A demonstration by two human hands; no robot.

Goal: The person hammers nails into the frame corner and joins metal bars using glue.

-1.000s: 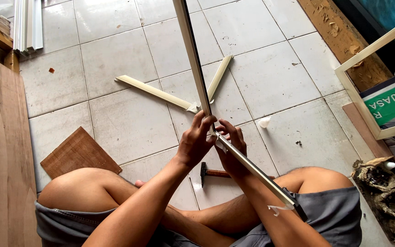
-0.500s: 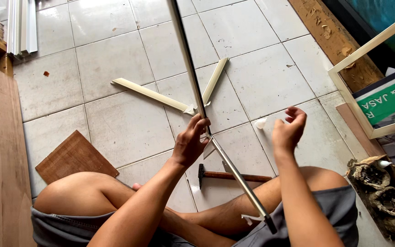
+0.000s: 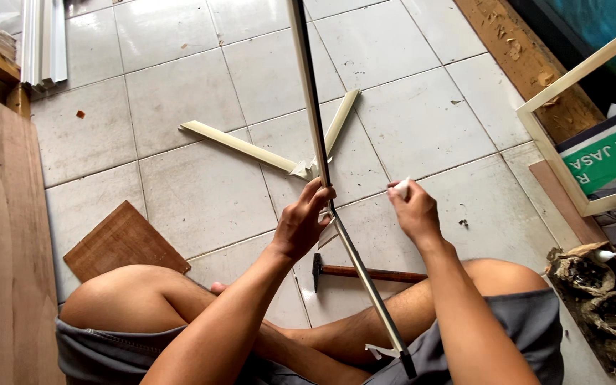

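Since half a second earlier, the right hand (image 3: 413,210) had dropped lower, just right of the frame (image 3: 315,128), pinching a small white bit (image 3: 402,187) in closed fingers. The left hand (image 3: 302,227) was clamped on the frame's corner at centre; one bar ran up past the top edge, the other down over the lap. A hammer (image 3: 365,272) lay on the floor (image 3: 201,192) below the hands, two cream strips (image 3: 240,146) above them.

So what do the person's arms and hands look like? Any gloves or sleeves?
No gloves and no sleeves in view: both forearms are bare to the picture's edge. The left hand and right hand have bare fingers, with no ring, watch or bracelet visible. The only clothing seen is grey shorts.
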